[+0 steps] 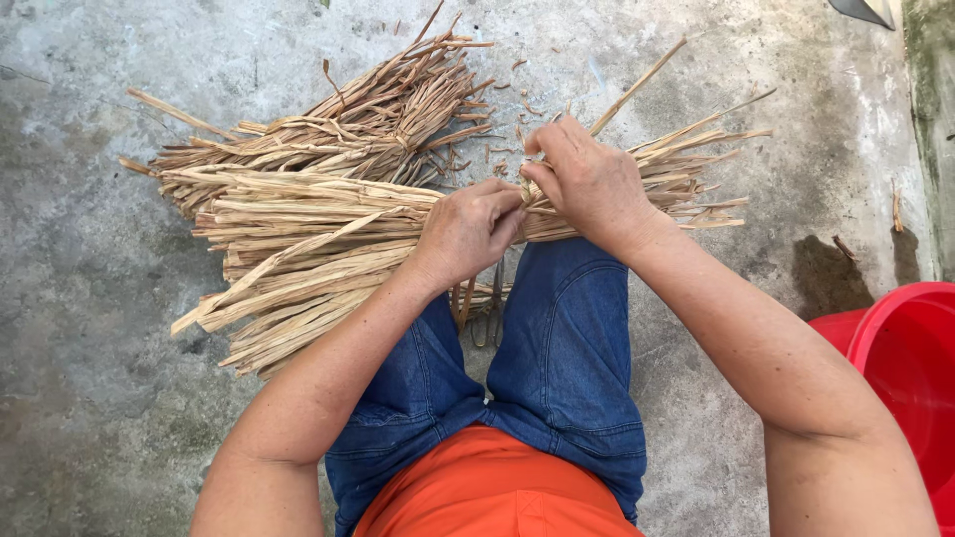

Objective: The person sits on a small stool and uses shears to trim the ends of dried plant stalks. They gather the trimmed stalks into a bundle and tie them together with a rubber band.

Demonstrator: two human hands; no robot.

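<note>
Orange cloth [497,492] and blue denim knees [557,358] are seen nearest. Beyond them, a bundle of dry straw strips [318,239] is laid across the concrete floor [80,398]. Its middle is gripped by the left hand [468,231], closed tight, and pinched by the right hand [589,184]. A red tub [910,368] is set at the right.

two hands [468,229], one red tub [910,368], one straw pile [298,239]
</note>
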